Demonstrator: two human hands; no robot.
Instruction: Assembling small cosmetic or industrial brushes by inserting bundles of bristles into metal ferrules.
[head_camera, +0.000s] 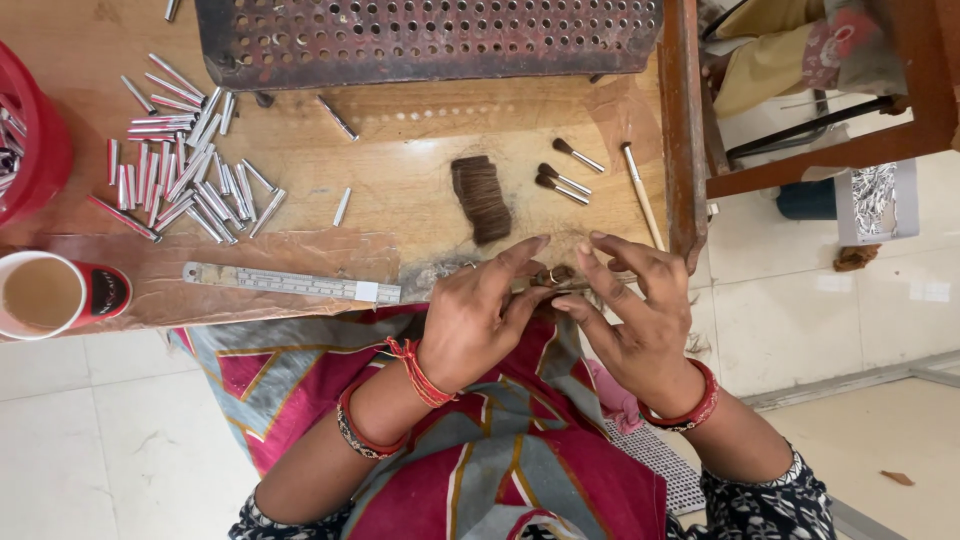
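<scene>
My left hand (480, 315) and my right hand (630, 310) meet at the near edge of the wooden table (400, 170), fingertips pinching a small tuft of brown bristle (555, 275) between them. A thicker bundle of brown hair (481, 198) lies on the table just beyond my hands. To its right are three small finished brush heads (562, 175) and one long pale-handled brush (640, 190). A heap of several silver metal tubes (185, 165) is spread over the table's left part.
A steel ruler (290, 284) lies along the near edge. A cup of tea (45, 293) stands at the left edge, with a red container (35, 140) behind it. A perforated metal plate (430, 40) sits at the back. Another person's clothing (780, 50) shows top right.
</scene>
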